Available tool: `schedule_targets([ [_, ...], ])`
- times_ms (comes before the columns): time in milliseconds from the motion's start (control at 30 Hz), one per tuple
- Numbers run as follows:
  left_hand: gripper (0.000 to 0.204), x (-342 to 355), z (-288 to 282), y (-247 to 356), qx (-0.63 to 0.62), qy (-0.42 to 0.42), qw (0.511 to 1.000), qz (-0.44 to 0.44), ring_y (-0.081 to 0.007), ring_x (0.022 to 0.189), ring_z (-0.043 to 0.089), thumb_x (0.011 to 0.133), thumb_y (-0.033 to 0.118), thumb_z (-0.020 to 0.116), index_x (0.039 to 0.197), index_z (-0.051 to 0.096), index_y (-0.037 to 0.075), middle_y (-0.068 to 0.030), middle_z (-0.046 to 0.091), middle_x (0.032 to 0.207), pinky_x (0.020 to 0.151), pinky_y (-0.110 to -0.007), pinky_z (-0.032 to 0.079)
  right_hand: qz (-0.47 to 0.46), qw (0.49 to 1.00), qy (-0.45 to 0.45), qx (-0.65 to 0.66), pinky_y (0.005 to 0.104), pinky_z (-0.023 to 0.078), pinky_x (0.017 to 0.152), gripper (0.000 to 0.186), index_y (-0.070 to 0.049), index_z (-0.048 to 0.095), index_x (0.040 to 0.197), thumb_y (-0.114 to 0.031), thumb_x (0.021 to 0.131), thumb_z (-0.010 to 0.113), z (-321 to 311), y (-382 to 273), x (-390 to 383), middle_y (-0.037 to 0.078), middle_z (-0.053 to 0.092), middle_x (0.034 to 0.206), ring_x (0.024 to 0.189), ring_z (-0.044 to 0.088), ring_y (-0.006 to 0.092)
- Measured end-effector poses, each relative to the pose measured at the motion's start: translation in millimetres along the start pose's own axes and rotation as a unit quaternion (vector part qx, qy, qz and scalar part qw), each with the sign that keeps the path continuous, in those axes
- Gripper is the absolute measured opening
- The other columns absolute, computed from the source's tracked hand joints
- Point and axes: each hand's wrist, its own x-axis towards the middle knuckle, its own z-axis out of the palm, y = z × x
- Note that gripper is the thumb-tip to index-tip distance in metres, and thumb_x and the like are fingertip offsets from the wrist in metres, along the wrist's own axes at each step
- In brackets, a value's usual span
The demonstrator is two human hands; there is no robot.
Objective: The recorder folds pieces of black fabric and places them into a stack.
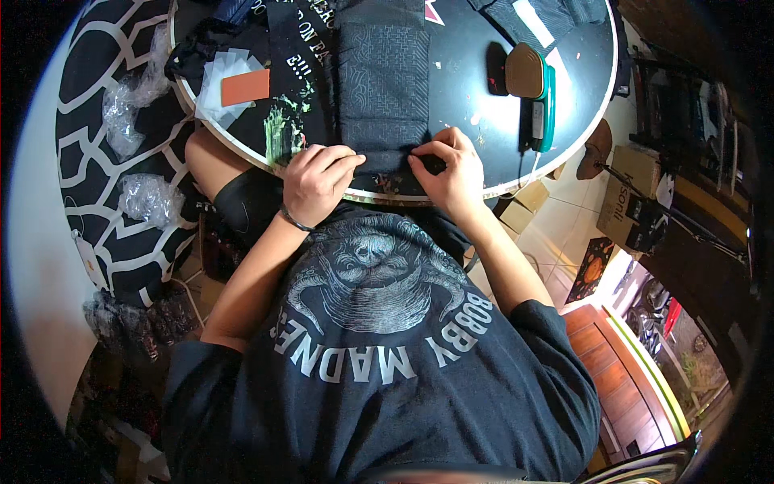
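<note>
A strip of black cloth (385, 89) with a woven-looking pattern lies lengthwise on the round dark table (476, 48), reaching nearly to its near rim. My left hand (319, 181), with a dark band at the wrist, is closed at the left corner of the cloth's near end, thumb and forefinger pinched on the edge. At the right corner my right hand (451, 171) pinches the cloth between thumb and forefinger. The near end sits flat between both hands. Exactly how much fabric lies between the fingertips is hidden.
A small teal-handled iron (543, 109) with a brown plate and a cord lies on the right. Left are an orange rectangular piece (245, 87) on translucent sheets (218, 109), green smears (278, 133) and black printed fabric (294, 48). More dark fabric (536, 20) lies far right.
</note>
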Motion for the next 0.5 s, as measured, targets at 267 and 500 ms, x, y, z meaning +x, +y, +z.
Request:
schedule_targets([
  [267,0.032,4.4,-5.0,-5.9,0.05,-0.062,0.997,0.013,-0.0191,0.102,0.067,0.083,0.024,0.086,0.113,0.082,0.017,0.0054,0.071,0.112,0.087,-0.038,0.054,-0.296,0.954,-0.001,-0.047,0.0425,0.058,0.104,0.044,0.003,0.076,0.118,-0.007,0.076,0.073,10.8,-3.8,-8.4,0.013,0.073,0.127,0.118,0.07,0.0327],
  [500,0.025,6.4,-0.4,-3.7,-0.005,-0.038,0.997,-0.067,-0.0275,0.101,0.066,0.088,0.022,0.086,0.109,0.081,0.008,-0.0064,0.068,0.107,0.09,-0.041,0.054,-0.224,0.974,-0.03,-0.013,0.0419,0.058,0.103,0.046,-0.002,0.071,0.127,-0.002,0.082,0.081,8.9,-2.5,4.8,0.014,0.075,0.123,0.113,0.072,0.0327],
])
